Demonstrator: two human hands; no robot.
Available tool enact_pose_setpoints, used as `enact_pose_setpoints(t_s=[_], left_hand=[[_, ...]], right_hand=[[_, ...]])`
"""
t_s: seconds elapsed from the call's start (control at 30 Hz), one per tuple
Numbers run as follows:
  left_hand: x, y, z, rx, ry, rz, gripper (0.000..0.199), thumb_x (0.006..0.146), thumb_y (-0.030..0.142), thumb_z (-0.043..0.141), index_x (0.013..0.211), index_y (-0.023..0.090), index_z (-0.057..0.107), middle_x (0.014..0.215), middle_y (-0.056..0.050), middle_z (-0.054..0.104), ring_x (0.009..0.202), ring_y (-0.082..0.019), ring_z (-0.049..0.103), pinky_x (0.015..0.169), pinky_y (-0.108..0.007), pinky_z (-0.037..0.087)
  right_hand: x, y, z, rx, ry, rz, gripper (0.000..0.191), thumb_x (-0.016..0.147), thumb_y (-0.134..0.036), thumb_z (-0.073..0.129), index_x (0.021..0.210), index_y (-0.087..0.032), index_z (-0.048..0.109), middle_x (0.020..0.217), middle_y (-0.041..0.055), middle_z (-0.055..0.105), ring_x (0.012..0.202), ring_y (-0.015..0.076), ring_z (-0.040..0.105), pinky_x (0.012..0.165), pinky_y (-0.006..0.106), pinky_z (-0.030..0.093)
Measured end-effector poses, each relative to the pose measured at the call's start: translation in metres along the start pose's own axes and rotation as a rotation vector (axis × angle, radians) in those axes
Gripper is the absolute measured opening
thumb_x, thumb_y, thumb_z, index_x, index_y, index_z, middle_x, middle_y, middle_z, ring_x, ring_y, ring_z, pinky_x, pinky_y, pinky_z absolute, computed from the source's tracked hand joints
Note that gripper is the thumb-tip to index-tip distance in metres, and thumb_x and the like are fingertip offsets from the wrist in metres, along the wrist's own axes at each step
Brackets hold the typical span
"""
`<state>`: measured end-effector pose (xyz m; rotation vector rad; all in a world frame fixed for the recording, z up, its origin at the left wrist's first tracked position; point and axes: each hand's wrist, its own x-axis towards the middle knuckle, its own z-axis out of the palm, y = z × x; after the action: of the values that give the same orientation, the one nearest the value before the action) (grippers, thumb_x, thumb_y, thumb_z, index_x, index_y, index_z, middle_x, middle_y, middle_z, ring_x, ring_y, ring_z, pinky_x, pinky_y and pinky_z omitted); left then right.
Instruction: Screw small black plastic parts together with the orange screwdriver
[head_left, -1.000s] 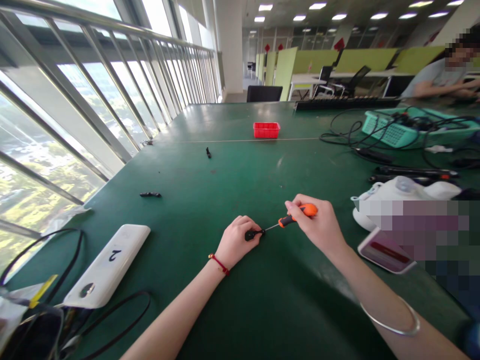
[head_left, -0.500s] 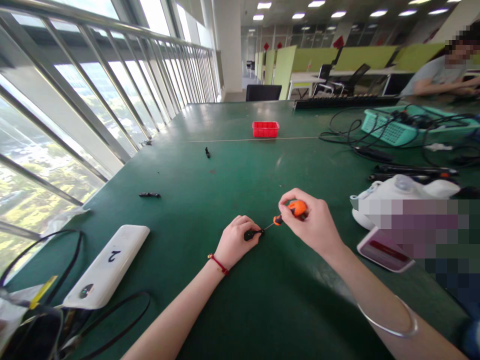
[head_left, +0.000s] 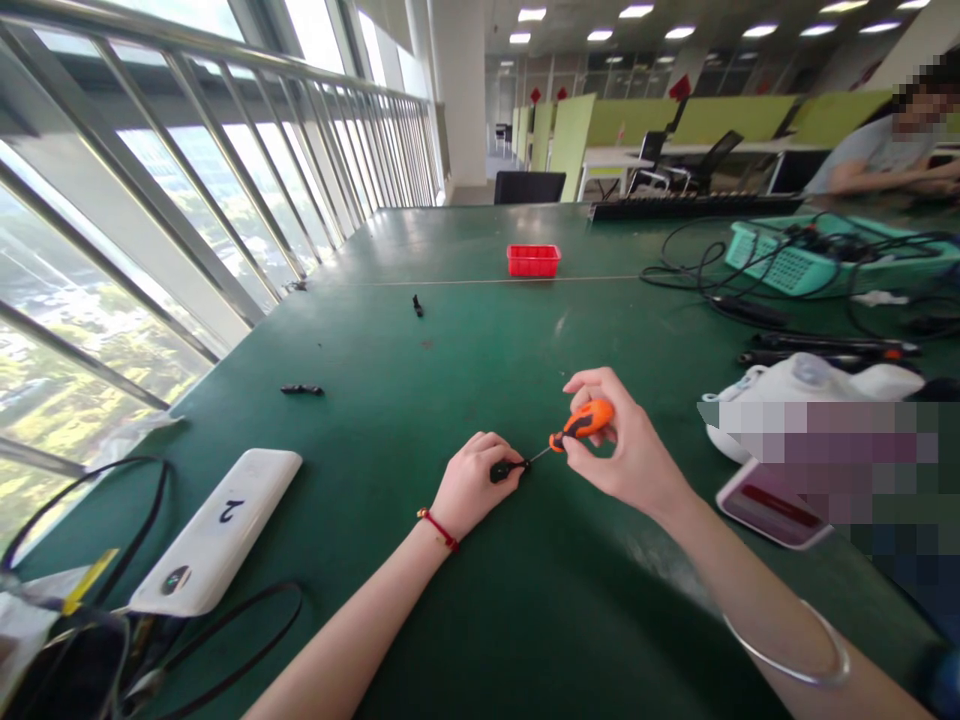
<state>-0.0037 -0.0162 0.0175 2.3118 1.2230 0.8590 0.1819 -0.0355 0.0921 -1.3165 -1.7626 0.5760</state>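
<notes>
My left hand point(head_left: 478, 484) rests on the green table point(head_left: 420, 400), its fingers closed on a small black part point(head_left: 504, 470). An orange and black screwdriver point(head_left: 585, 422) is in my right hand point(head_left: 626, 450); thumb and some fingers touch its handle while the index finger is raised. The thin shaft slants down to the left, and its tip meets the right end of the black part. Two other small black pieces lie apart from my hands, one to the left point(head_left: 302, 389) and one farther back point(head_left: 418, 306).
A red tray point(head_left: 533, 261) stands toward the back. At the right are a teal basket point(head_left: 840, 275) with cables, black rods and a white object point(head_left: 802, 385). At the left lie a white power bank point(head_left: 217, 535) and cables. A person sits at the far right.
The fingers of my right hand have spread and shifted on the screwdriver handle, the index finger lifting away. My left hand and the black part stay in place.
</notes>
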Motion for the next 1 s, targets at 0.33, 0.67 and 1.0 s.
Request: enact_pose_setpoints(t_s=[0.33,0.67,1.0], left_hand=[[0.000,-0.001,0.000,-0.001,0.004,0.004,0.009,0.074,0.015,0.059,0.077,0.019,0.066,0.081,-0.002,0.063,0.079,-0.016,0.057,0.074,-0.030,0.049],[0.000,-0.001,-0.002,-0.039,0.070,0.001,0.007,0.075,0.018,0.060,0.077,0.020,0.066,0.083,-0.002,0.064,0.080,-0.016,0.057,0.075,-0.031,0.048],[-0.005,-0.002,-0.004,-0.070,0.154,0.087,0.011,0.080,0.022,0.059,0.086,0.020,0.068,0.082,-0.003,0.064,0.079,-0.015,0.057,0.072,-0.029,0.049]], right_hand=[[-0.003,0.005,-0.001,0.048,-0.043,0.030,0.027,0.068,-0.023,0.059,0.094,-0.021,0.052,0.061,-0.0066,0.046,0.048,0.0076,0.040,0.048,0.020,0.033],[-0.005,0.017,-0.001,0.168,0.020,-0.046,0.025,0.085,-0.031,0.046,0.070,-0.018,0.060,0.065,0.0004,0.059,0.060,0.0117,0.054,0.057,0.023,0.040],[-0.021,0.065,0.055,-0.115,-0.144,-0.141,0.013,0.081,-0.029,0.056,0.091,-0.023,0.060,0.085,0.0007,0.057,0.072,0.0123,0.059,0.067,0.024,0.044]])
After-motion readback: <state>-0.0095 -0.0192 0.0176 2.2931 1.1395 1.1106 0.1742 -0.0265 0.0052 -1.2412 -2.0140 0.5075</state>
